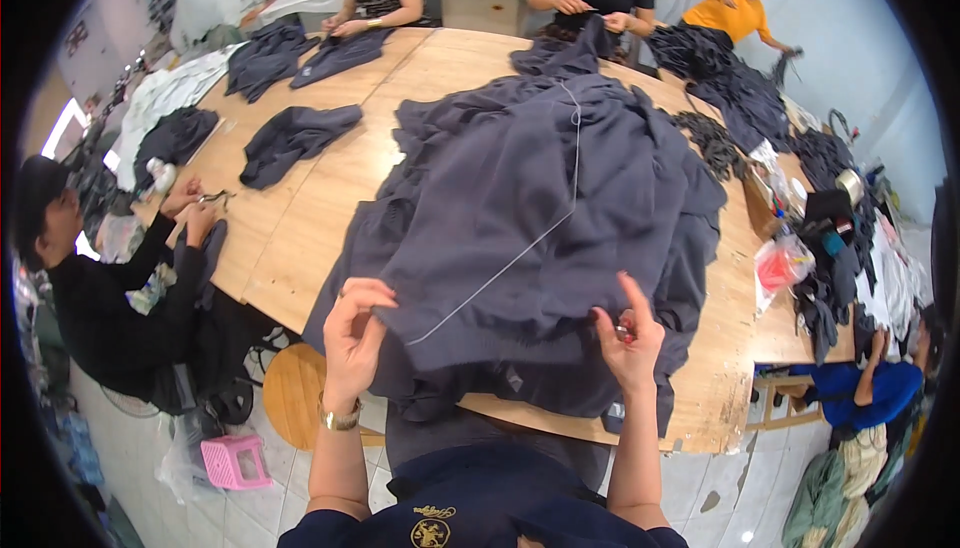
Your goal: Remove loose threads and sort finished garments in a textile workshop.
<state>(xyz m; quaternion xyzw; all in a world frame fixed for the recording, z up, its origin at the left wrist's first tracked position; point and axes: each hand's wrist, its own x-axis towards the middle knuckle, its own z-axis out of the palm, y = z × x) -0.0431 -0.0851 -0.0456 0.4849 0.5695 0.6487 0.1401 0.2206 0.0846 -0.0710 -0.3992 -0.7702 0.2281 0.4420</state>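
Note:
A dark grey garment (500, 218) lies spread over a heap of similar dark cloth on the table before me. My left hand (355, 333), with a gold watch at the wrist, pinches the garment's near left edge between thumb and fingers. A thin pale thread (505, 270) runs from near that hand up across the cloth to its far side. Over the near right part of the garment is my right hand (630, 338), its index finger raised and the other fingers curled. Something small shows at those curled fingers, too unclear to name.
The wooden table (290, 213) bears more dark garments, one lying apart (298, 143) at left. People handle cloth at the left and far edges. A clear plastic bag (782, 266) and piled cloth are at right. A round stool (295, 398) and a pink stool (235, 462) stand below left.

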